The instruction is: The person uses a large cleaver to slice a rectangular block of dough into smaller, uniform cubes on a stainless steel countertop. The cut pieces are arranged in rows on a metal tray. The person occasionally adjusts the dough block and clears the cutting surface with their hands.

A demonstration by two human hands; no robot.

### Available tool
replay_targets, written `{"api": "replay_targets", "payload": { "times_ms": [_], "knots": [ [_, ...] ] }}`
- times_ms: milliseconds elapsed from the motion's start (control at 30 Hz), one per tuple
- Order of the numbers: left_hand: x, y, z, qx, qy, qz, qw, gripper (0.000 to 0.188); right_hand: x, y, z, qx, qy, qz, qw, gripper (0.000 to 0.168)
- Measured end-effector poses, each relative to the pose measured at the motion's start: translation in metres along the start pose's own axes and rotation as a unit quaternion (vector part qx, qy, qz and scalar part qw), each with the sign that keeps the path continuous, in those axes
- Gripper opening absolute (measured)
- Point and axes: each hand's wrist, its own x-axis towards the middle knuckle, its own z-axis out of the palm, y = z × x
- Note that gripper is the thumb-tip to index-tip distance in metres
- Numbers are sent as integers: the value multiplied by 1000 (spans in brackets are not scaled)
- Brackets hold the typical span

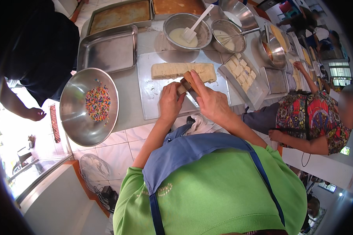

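A long block of pale layered cake (176,70) lies on a flat metal tray (150,102). In front of it, my left hand (171,98) holds a small piece of cake (181,90) between thumb and fingers. My right hand (213,102) grips the wooden handle of a knife (191,82), forefinger stretched along it, with the blade close to the small piece. Crumbs are scattered on the tray. To the right of the block, a rectangular pan (254,91) holds several cut cake pieces (240,70).
A steel bowl of coloured sprinkles (113,117) stands at the left, near an empty baking pan (82,55). Behind are a bowl with a spatula (166,28), a bowl with a whisk (243,44) and baked sheets (120,17). People stand at left and right (311,120).
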Motion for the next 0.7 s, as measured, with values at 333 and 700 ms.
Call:
{"api": "replay_targets", "payload": {
  "times_ms": [333, 700],
  "knots": [
    [2, -8, 6, 17, -8, 33, 999, 41, 15, -4, 10, -35, -56, 13, 998, 93],
    [3, -8, 9, 36, -14, 7, 999, 38, 14, -1, 12, -20, -92, 46, 995, 92]
  ]
}}
